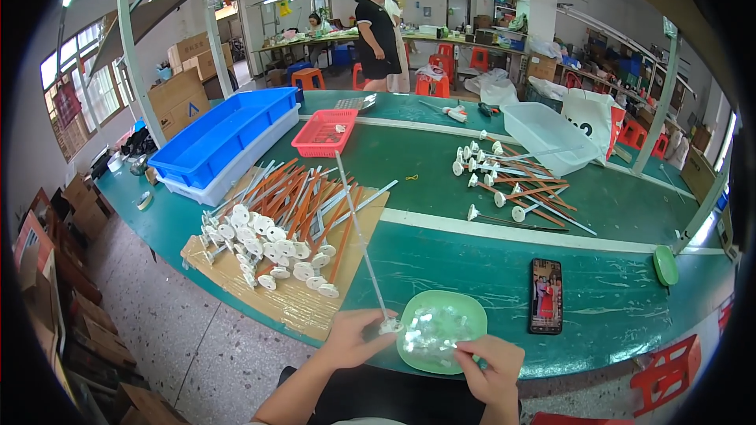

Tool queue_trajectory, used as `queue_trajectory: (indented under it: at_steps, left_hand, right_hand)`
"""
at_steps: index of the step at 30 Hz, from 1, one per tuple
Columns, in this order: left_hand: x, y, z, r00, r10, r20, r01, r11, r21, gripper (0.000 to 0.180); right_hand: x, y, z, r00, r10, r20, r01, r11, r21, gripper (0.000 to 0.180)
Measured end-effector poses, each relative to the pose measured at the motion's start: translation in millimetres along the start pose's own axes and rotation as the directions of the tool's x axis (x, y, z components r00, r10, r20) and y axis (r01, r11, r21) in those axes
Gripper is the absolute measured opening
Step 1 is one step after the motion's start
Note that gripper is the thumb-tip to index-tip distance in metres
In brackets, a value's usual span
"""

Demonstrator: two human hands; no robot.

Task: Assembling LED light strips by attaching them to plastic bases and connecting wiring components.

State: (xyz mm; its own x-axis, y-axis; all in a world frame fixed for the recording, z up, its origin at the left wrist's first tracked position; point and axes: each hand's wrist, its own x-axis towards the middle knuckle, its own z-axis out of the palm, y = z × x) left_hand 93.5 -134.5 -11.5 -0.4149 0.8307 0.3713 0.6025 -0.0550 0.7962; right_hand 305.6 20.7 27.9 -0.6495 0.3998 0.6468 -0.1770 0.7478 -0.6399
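Note:
My left hand [353, 338] is closed around the white round end of a thin grey stick [364, 248], which stands up at a tilt from my fingers. Just right of it, a light green plastic dish [417, 306] holds many small, shiny, clear pieces [435, 330]. Over the dish's right rim, my right hand [494, 362] pinches a small shiny piece [453, 345] between thumb and fingertips. Beyond my left hand, a heap of brown and grey sticks with white disc ends [272, 244] lies on a cardboard sheet [358, 224].
More disc-ended sticks [520, 181] lie at the right. A phone [546, 297] rests right of the dish. Farther back are blue trays [216, 138], a red basket [319, 132] and a clear tub [543, 138]. A person in black [376, 35] stands beyond the table.

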Motion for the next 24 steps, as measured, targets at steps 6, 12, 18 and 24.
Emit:
queue_trajectory:
  at_steps: [6,12,18,24]
  left_hand:
    - [-26,8,18,0.985,-0.091,-0.144,0.0,0.845,-0.534,0.042]
    - [-59,85,39,0.988,0.122,-0.094,-0.149,0.604,-0.783,0.052]
    - [-73,103,51,0.981,0.19,0.048,-0.03,0.383,-0.923,0.054]
    - [-73,108,56,0.972,0.224,0.075,-0.014,0.373,-0.928,0.054]
  right_hand:
    - [-41,-27,4,0.969,0.169,-0.179,-0.144,0.979,0.148,0.009]
    - [-58,-53,22,0.973,0.225,-0.04,-0.196,0.911,0.363,0.011]
    - [-81,-39,47,0.917,0.398,-0.028,-0.217,0.556,0.802,0.012]
    - [-88,-41,47,0.902,0.422,-0.086,-0.191,0.571,0.798,0.011]
